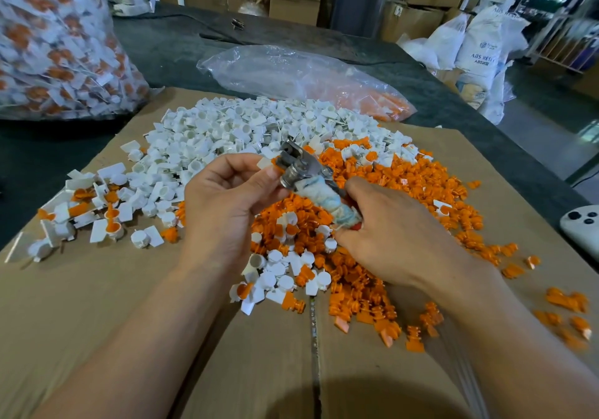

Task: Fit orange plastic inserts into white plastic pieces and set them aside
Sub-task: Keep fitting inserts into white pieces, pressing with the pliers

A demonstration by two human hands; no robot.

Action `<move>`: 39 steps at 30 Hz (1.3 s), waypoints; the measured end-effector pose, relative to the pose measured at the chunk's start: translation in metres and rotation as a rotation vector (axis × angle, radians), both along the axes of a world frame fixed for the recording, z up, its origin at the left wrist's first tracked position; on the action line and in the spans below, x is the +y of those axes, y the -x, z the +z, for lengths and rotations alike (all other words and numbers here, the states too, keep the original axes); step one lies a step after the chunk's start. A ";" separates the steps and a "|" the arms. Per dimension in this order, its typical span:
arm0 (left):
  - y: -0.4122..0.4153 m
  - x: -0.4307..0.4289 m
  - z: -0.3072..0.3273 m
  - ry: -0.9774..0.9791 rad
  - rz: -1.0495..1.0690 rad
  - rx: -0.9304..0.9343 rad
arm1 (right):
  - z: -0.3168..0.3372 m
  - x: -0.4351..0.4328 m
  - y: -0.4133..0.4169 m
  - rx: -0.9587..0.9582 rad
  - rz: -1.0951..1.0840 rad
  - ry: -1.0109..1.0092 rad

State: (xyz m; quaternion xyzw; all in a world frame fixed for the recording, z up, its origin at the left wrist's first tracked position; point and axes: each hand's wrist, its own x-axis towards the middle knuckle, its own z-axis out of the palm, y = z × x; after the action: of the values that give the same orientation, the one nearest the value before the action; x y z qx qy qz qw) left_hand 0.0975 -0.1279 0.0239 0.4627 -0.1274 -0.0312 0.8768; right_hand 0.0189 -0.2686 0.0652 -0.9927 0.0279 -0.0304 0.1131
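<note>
Pinching a white piece in the left hand, gripping the tool in the right hand, with few fitted pieces aside and heaps of white pieces and orange inserts to go.

A: Reference: tool, held over the cardboard sheet. Behind it?
B: Heap of shell pieces; behind that, lying bag. Standing bag far left, off the sheet.
A: Right and in front?
B: Heap of inserts. Fitted pieces lie left. Controller far right, off the sheet.
A: Hands?
B: Right hand on the handle; left hand just left, pinching one piece.
</note>
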 end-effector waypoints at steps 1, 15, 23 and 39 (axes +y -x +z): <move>0.000 0.000 0.000 -0.001 0.000 -0.001 | 0.000 0.000 0.000 0.000 0.000 -0.001; -0.003 0.002 -0.002 -0.013 0.022 -0.023 | -0.002 0.006 -0.001 0.011 0.004 -0.074; -0.002 0.002 -0.002 -0.009 0.044 -0.028 | -0.003 0.008 -0.002 0.008 0.013 -0.064; -0.001 0.003 -0.001 -0.030 0.045 -0.032 | -0.007 0.008 -0.005 -0.012 0.031 -0.089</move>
State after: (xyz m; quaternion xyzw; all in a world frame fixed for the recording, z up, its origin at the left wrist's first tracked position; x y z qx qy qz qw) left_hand 0.0989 -0.1250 0.0232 0.4792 -0.1303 -0.0060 0.8680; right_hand 0.0238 -0.2606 0.0578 -0.9868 0.0134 -0.0333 0.1576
